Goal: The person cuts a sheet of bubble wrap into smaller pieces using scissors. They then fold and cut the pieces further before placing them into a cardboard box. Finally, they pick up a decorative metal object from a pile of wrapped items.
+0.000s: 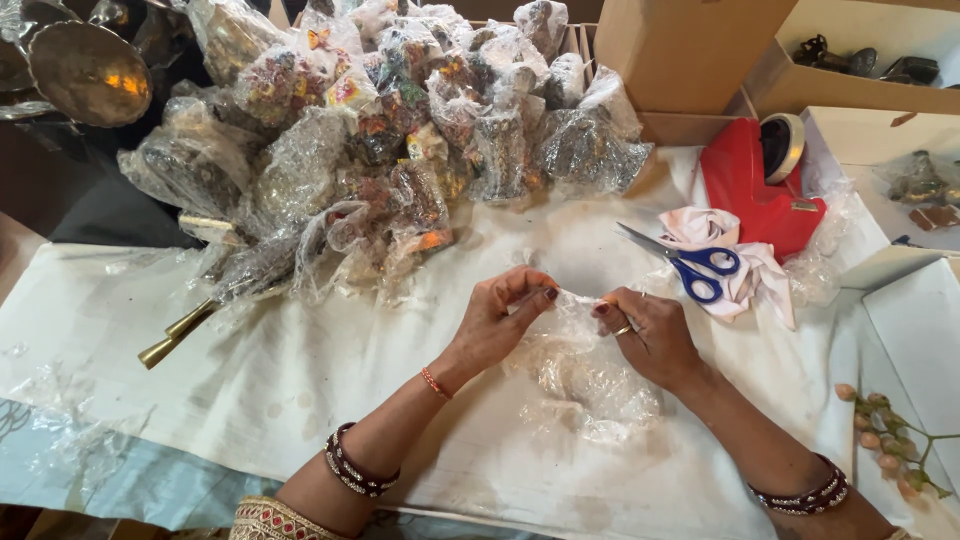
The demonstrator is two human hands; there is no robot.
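My left hand point(503, 317) and my right hand point(645, 335) both pinch the top edge of a small bundle wrapped in clear bubble wrap point(585, 375) that lies on the white cloth point(300, 370) in front of me. The fingertips of the two hands sit a few centimetres apart on the wrap. What is inside the bundle is hidden by the plastic. Bangles circle both wrists.
A big heap of bubble-wrapped ornaments point(400, 130) fills the far left. Blue-handled scissors point(695, 268) rest on a crumpled cloth to the right, beside a red tape dispenser point(762, 185). Cardboard boxes point(690, 60) stand behind. Brass pieces point(180, 330) poke out at left.
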